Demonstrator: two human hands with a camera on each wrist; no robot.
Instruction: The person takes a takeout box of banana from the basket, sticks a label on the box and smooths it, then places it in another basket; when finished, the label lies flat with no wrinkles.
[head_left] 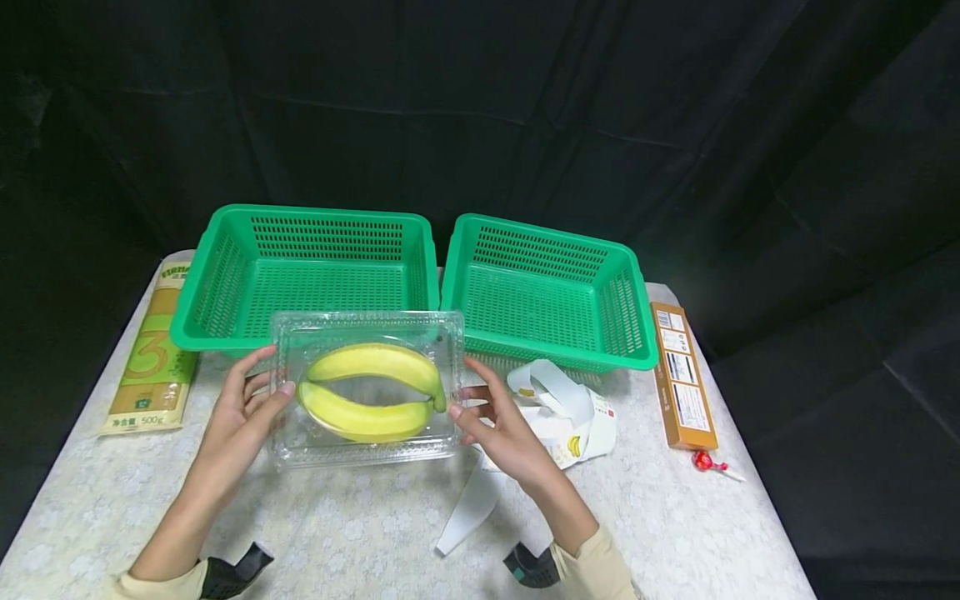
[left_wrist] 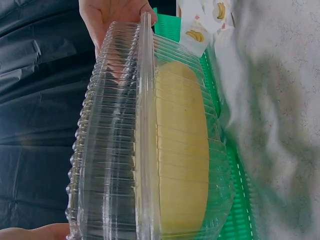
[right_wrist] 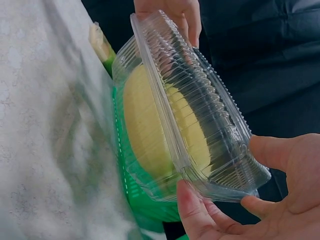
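A clear plastic clamshell box is held up above the table, its lid closed down on its base. Inside lie two bananas, the upper one and the lower one, yellow with greenish stem ends. My left hand grips the box's left end, thumb on the near face. At the opposite end my right hand pinches the edge between thumb and fingers, seen closely in the right wrist view. The left wrist view shows the box edge-on, with a banana behind its ribbed wall.
Two green baskets, left and right, stand at the back. White paper strips with banana prints lie right of the box. A noodle-like packet lies far left; an orange carton and red lollipop lie right.
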